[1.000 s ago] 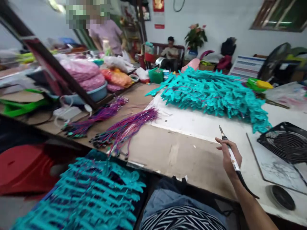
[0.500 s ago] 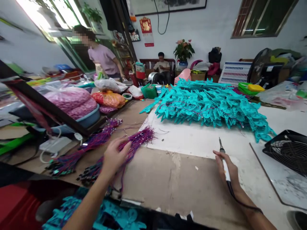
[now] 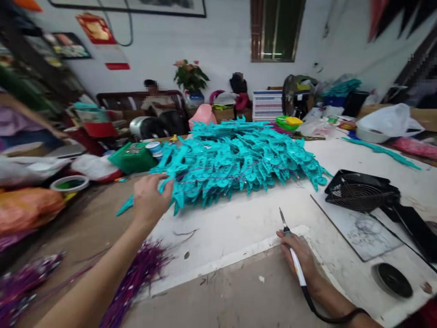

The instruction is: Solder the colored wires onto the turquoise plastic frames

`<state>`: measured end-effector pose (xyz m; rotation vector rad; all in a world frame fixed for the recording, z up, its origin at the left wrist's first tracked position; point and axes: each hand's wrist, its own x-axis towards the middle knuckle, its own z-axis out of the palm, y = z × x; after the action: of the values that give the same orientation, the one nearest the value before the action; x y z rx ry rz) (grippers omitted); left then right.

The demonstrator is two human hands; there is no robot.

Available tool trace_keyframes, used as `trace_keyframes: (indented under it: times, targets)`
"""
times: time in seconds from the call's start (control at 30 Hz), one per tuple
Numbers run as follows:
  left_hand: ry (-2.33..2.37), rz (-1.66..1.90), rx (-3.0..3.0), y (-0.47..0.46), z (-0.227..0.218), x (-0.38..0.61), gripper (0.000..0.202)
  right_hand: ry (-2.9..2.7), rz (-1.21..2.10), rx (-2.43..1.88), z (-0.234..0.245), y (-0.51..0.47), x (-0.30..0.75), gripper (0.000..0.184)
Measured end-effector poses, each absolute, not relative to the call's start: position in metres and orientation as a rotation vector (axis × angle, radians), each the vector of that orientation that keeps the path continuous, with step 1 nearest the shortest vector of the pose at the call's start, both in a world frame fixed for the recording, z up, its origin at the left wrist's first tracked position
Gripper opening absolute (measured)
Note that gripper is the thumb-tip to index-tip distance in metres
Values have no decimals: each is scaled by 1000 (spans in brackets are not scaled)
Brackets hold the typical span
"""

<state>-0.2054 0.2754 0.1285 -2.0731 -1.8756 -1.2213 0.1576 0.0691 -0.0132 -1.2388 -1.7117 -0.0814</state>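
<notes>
No legible text (gold mark point(image 3: 98, 31) on red hanging point(image 3: 89, 23) blurred).

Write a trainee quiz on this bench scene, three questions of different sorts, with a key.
1. Which hand holds the soldering iron?

2. Which is nearest the left hand: A, the black-framed fan; B, the turquoise plastic parts; C, the potted plant?

3. True or false: the soldering iron's tip touches the turquoise plastic parts.

Key:
1. The right hand.
2. B.
3. False; a gap shows between them.
</notes>
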Motion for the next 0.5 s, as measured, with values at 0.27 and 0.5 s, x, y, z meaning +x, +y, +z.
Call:
trace_keyframes:
  times: [0.27,0.5]
  targets:
    - [-1988,-1503,-2880,290,153,-17,14,-1090,-80,-1568,102,198,244,27]
    - [-2327,-1645,-2964,363,152,78,20,-1067,56,-1657,110,316,306,40]
